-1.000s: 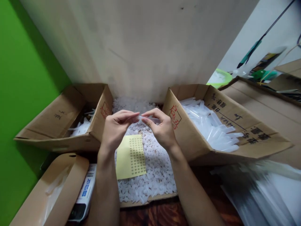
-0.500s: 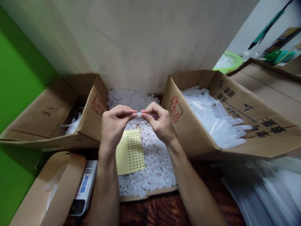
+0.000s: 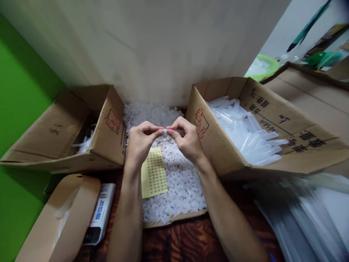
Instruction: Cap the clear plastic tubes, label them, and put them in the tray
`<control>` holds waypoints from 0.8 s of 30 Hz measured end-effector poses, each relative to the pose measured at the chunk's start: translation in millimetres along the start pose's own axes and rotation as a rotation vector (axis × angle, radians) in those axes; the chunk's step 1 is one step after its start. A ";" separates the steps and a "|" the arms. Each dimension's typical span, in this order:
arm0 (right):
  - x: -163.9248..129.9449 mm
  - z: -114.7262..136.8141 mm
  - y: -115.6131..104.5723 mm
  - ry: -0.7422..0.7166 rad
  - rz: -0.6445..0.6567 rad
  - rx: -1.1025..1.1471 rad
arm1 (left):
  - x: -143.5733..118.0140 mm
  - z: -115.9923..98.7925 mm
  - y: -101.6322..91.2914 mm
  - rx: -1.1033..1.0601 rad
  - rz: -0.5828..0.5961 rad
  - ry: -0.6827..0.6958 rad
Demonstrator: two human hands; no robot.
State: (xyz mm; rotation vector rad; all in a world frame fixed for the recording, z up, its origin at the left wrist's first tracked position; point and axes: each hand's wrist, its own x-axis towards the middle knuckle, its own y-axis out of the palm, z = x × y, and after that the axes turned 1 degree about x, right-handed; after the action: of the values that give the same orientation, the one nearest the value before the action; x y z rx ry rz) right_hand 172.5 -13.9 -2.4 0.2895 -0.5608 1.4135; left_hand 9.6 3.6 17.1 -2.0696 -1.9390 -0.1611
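My left hand (image 3: 140,142) has shifted rightward; it and my right hand (image 3: 189,141) pinch a translucent piece (image 3: 165,131), well beyond the cardboard's (image 3: 185,217) near edge.

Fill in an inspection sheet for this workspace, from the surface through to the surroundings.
Surface: dark patterned tabletop; a cardboard sheet on it bears loose white bits.
Job's things: a small translucent piece between the hands; translucent tubes in the right carton; yellow sheet with printed marks, lying on the bits.
Clutter: white device beside an open tan box; plastic sleeves, blurred, at lower right.
Hands: left hand and right hand both pinch the piece.
Cables: dark cord by the device, cut off by the frame.
Surroundings: green wall, pale panel.
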 end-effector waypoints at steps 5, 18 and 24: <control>-3.5 6.8 -3.7 -0.122 0.013 -0.093 | -2.0 4.1 -2.2 -0.122 0.073 -0.107; -8.5 -2.0 -5.8 0.017 -0.100 -0.266 | -5.3 47.0 -5.4 0.771 0.069 -0.203; -6.5 -2.9 -6.5 0.055 -0.151 -0.113 | -0.4 38.4 -10.6 0.698 0.109 -0.058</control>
State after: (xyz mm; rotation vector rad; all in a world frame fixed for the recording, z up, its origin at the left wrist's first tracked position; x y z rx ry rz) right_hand 179.1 -18.9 -7.5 0.1976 -0.5595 1.2361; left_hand -5.6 14.9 -18.0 -1.6982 -1.5844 0.5295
